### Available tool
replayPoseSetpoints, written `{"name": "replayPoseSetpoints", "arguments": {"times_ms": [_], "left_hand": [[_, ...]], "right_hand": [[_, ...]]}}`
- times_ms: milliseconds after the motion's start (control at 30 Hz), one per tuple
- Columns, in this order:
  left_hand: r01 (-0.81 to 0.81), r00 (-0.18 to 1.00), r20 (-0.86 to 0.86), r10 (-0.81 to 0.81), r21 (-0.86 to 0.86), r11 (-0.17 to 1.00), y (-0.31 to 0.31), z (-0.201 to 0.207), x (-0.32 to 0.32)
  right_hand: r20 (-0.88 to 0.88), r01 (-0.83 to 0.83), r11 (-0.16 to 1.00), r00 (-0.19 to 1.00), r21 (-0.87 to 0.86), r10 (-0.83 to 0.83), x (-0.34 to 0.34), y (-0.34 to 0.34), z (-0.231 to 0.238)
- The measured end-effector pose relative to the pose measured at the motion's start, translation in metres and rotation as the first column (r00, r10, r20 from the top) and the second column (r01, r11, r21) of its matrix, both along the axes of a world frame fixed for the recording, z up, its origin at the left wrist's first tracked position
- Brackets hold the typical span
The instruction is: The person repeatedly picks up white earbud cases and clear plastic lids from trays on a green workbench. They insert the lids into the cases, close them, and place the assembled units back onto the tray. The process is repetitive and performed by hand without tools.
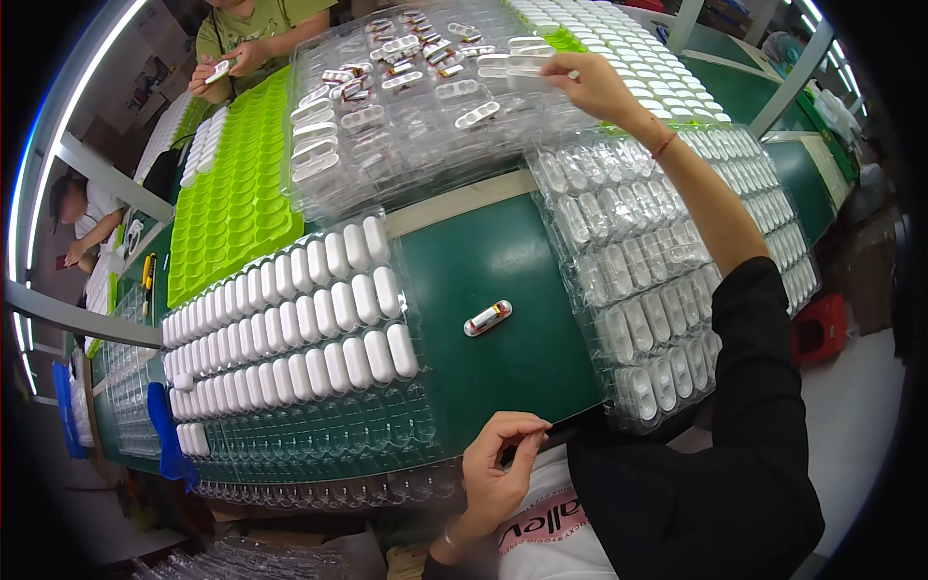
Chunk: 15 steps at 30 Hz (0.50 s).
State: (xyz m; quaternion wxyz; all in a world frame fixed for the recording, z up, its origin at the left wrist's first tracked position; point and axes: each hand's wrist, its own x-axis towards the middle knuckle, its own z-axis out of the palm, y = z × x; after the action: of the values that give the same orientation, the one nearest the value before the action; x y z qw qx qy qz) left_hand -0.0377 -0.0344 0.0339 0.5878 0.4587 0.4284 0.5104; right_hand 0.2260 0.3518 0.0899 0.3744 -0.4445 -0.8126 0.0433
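Note:
On the green mat in front of me lies one white oblong shell (488,318) with a silvery part and red and yellow bits inside. My left hand (501,469) is just short of the mat's near edge, thumb and fingertips pinched together; whatever is between them is too small to make out. Stretched far forward, my right hand (592,89) closes its fingertips at the end of a pale, blurred oblong shell (512,66). That shell is over the stacked clear trays (406,159), where several filled and unfilled shells lie scattered.
A clear tray of white oblong covers (319,307) stands at left, a clear tray of shells (648,280) at right. Behind are a lime-green tray (237,208) and rows of white pieces (643,58). Across the bench, a person's hands (227,70) hold a white piece. Metal posts frame the bench.

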Motion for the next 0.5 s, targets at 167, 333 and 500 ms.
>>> {"name": "replayPoseSetpoints", "arguments": {"times_ms": [167, 333, 500], "left_hand": [[0.070, 0.997, -0.038, -0.070, -0.006, 0.998, 0.000, -0.007, 0.007], [0.117, 0.990, -0.084, -0.117, -0.003, 0.993, 0.002, -0.004, 0.013], [0.069, 0.996, -0.065, -0.067, 0.019, 0.997, 0.005, -0.005, 0.014]], "right_hand": [[0.095, 0.048, 0.999, 0.994, -0.002, -0.048, 0.050, 0.000, -0.009], [0.140, 0.028, 0.999, 0.990, -0.016, -0.026, 0.059, -0.001, -0.023], [0.207, 0.017, 1.000, 0.978, 0.021, -0.021, 0.060, 0.003, -0.023]]}}
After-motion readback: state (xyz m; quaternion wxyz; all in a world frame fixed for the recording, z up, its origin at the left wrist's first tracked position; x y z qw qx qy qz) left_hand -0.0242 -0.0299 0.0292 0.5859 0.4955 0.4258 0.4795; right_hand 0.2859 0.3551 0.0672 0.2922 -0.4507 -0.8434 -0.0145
